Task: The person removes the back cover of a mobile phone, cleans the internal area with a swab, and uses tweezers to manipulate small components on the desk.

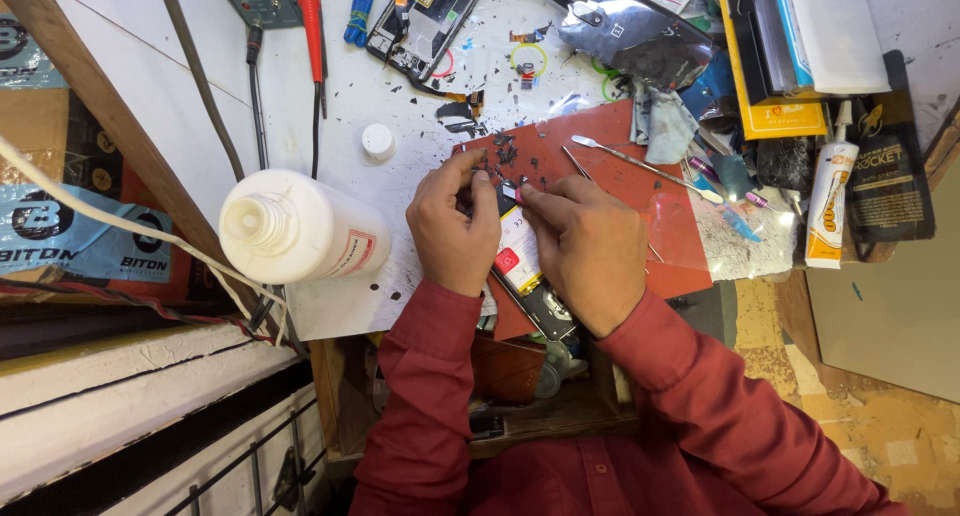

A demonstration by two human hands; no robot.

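Looking down from the head view, we see our left hand [455, 226] and right hand [585, 251] closed in together over an opened phone [525, 271] lying on the red mat [620, 176]. The phone's long axis runs from near our chest up and slightly left toward the fingertips, and it sits between both hands, touching each. Left fingers curl around its upper edge; right fingertips pinch at a small part at the top end, though we cannot tell what exactly. White bottle [295, 226] lies just left, metal spudger [640, 166] above right.
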